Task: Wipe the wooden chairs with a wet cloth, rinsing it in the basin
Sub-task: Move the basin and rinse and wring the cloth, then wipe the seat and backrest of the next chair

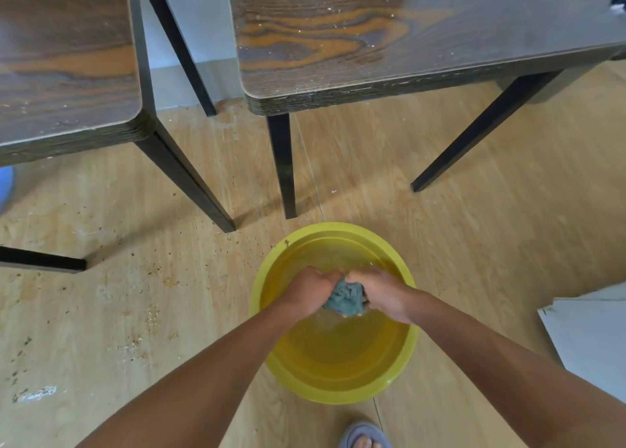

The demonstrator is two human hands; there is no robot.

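A yellow basin [294,376] with water stands on the wood floor in front of me. Over it, my left hand [310,291] and my right hand [381,293] both grip a bunched grey-green cloth [345,300], twisted between them just above the water. Two dark wooden chairs stand beyond the basin: the left chair [64,75] and the right chair [355,34], whose seat carries pale crumbs and dust.
Black chair legs [286,166] reach the floor just behind the basin. Specks and dirt are scattered on the floor at left. A white board [596,336] lies at the right edge. My sandalled foot [364,437] is below the basin.
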